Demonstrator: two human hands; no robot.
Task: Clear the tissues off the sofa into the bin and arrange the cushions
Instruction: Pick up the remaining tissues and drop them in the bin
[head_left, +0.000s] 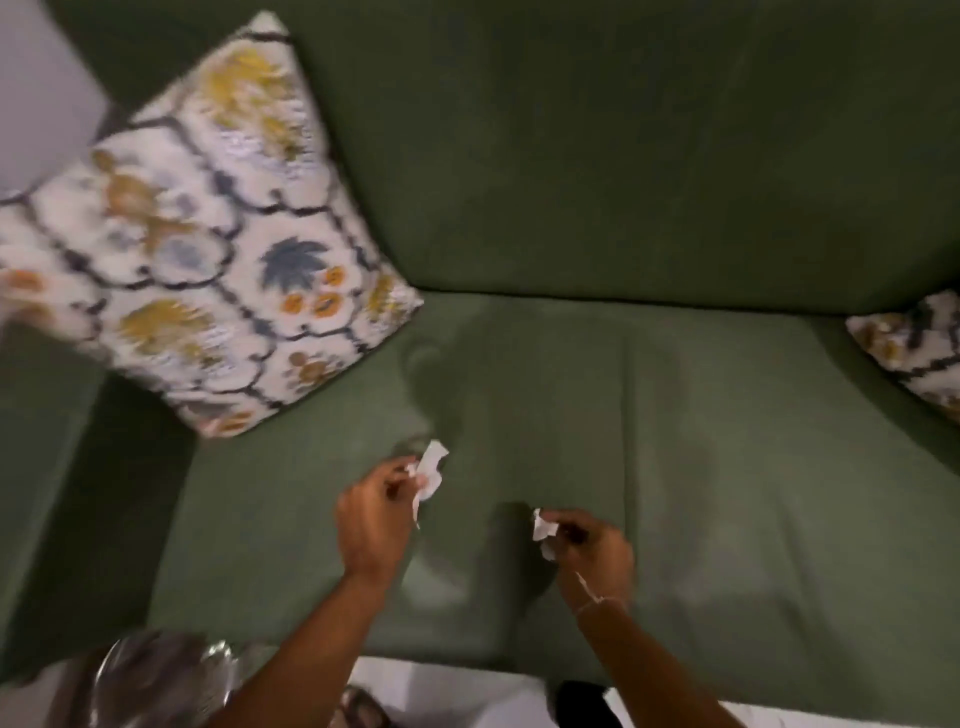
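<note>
While no loose tissue shows on the green sofa (623, 208) seat, the clearing looks nearly done but not finished: both scraps in view are in the person's hands, not yet in the bin. At the far left, a patterned cushion (208, 249) leans tilted into the corner against the armrest and backrest, standing on 1 corner, so arranging looks undone. Below it, at the lower left edge, a shiny plastic-lined rim is probably the bin (156, 670), though blur makes that uncertain. Next, the left hand (376, 512) hovers over the seat front, arm reaching up from below, fingers pinched shut on a white tissue piece (430, 470) that sticks upward from the fingertips. Just to its right, the right hand (592, 545) is likewise closed around a smaller tissue scrap (544, 530), knuckles up, a thin thread at the wrist. At the far right edge, a 2nd cushion (914, 348) lies partly out of view at the seat's end.
</note>
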